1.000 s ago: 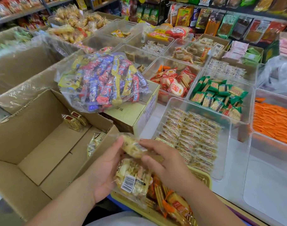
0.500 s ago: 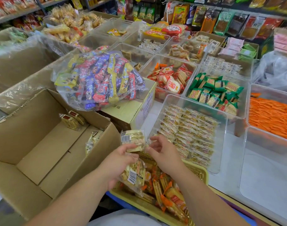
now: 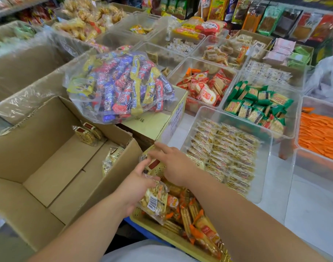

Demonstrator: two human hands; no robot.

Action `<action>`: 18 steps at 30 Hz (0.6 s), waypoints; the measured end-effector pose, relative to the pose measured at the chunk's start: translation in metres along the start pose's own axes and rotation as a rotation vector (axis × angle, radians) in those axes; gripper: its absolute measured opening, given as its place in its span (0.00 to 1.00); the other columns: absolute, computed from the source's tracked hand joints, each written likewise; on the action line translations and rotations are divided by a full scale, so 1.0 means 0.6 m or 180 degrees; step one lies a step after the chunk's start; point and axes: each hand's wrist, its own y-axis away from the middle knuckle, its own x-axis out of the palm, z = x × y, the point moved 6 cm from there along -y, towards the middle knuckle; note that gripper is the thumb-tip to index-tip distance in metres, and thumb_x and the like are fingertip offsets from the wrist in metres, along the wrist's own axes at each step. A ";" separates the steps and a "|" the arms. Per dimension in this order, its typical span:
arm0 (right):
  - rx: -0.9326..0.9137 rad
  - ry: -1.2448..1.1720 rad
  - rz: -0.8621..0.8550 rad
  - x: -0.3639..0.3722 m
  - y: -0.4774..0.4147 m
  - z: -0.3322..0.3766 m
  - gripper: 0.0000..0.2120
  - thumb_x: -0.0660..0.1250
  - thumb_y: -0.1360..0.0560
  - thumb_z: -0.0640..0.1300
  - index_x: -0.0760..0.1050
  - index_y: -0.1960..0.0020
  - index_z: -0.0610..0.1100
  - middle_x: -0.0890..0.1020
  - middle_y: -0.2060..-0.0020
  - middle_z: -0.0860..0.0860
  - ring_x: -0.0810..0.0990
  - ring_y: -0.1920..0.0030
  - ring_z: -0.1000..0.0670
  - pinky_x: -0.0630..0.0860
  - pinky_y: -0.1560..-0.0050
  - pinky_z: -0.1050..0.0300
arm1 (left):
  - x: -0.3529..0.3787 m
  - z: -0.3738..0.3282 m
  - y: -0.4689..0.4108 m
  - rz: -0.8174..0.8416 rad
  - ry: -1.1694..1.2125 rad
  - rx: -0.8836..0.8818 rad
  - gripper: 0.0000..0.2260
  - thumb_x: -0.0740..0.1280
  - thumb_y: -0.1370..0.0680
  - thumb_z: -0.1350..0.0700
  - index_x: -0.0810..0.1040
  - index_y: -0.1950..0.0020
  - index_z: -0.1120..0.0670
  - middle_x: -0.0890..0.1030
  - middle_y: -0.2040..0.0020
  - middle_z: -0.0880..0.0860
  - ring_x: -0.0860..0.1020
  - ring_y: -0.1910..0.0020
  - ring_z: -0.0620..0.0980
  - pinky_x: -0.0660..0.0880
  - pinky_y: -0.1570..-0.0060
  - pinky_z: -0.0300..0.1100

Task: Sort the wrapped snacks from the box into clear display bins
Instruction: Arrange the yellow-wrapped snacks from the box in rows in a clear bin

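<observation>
The open cardboard box (image 3: 48,167) stands at the left, with two wrapped snacks (image 3: 87,134) in its far corner and another (image 3: 111,159) against its right wall. My left hand (image 3: 137,180) grips a small stack of pale wrapped snacks (image 3: 153,202) with a barcode label facing up. Just above it, my right hand (image 3: 174,163) pinches a single snack packet (image 3: 144,157) taken off that stack. Both hands hover over the yellow basket (image 3: 158,231). The clear bin (image 3: 264,176) to the right holds several rows of the same pale packets.
A bag of mixed red, blue and yellow bars (image 3: 120,87) lies on a yellow carton (image 3: 154,123). Clear bins behind hold red-wrapped (image 3: 205,87), green-wrapped (image 3: 256,104) and orange (image 3: 321,133) snacks. The basket contains orange-wrapped sticks (image 3: 196,218). An empty-looking clear bin (image 3: 313,201) is at right.
My right hand has pulled one packet off the stack in my left hand, and both hands have risen slightly toward the box corner and the bin.
</observation>
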 end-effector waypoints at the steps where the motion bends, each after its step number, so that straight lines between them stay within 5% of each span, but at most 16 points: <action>1: -0.0034 -0.0014 0.0042 0.000 -0.006 0.003 0.38 0.65 0.27 0.32 0.62 0.22 0.58 0.54 0.18 0.53 0.68 0.28 0.41 0.74 0.36 0.43 | -0.001 0.001 -0.002 0.0008 -0.0014 0.0015 0.41 0.68 0.25 0.69 0.62 0.22 0.34 0.85 0.43 0.55 0.82 0.38 0.59 0.67 0.28 0.67; 6: -0.0246 -0.0149 -0.0456 -0.024 -0.022 0.012 0.21 0.65 0.24 0.34 0.78 0.34 0.48 0.75 0.32 0.52 0.80 0.41 0.44 0.79 0.45 0.47 | -0.006 -0.006 0.000 0.0104 0.0011 0.0158 0.39 0.68 0.24 0.69 0.65 0.22 0.35 0.85 0.42 0.56 0.79 0.36 0.60 0.67 0.28 0.63; 9: -0.0170 -0.0233 -0.0952 -0.053 -0.003 0.004 0.12 0.67 0.21 0.44 0.80 0.37 0.49 0.80 0.40 0.54 0.80 0.46 0.47 0.79 0.50 0.48 | -0.019 -0.022 0.014 0.0000 0.0061 0.0396 0.36 0.69 0.23 0.66 0.70 0.28 0.28 0.83 0.42 0.55 0.78 0.39 0.53 0.72 0.43 0.47; 13: 0.0667 -0.1196 -0.1882 -0.109 0.056 -0.049 0.10 0.69 0.22 0.56 0.79 0.44 0.53 0.83 0.55 0.58 0.80 0.64 0.56 0.79 0.65 0.54 | -0.042 -0.038 0.033 -0.0022 0.0441 0.0587 0.30 0.66 0.21 0.65 0.76 0.37 0.28 0.83 0.37 0.51 0.81 0.40 0.63 0.77 0.46 0.73; 16: 0.1208 -0.2730 -0.2094 -0.114 0.104 -0.079 0.09 0.67 0.21 0.58 0.79 0.53 0.53 0.81 0.65 0.56 0.78 0.70 0.55 0.77 0.72 0.55 | -0.048 -0.046 0.034 -0.0059 0.0647 0.0667 0.26 0.63 0.19 0.66 0.78 0.37 0.33 0.85 0.41 0.48 0.86 0.49 0.63 0.82 0.59 0.70; 18: 0.1319 -0.3768 -0.1916 -0.103 0.129 -0.076 0.13 0.67 0.20 0.55 0.79 0.56 0.47 0.77 0.67 0.48 0.73 0.71 0.51 0.71 0.70 0.57 | -0.041 -0.052 0.038 -0.0085 0.0516 0.0735 0.20 0.69 0.20 0.59 0.79 0.39 0.32 0.86 0.43 0.46 0.85 0.45 0.60 0.81 0.52 0.71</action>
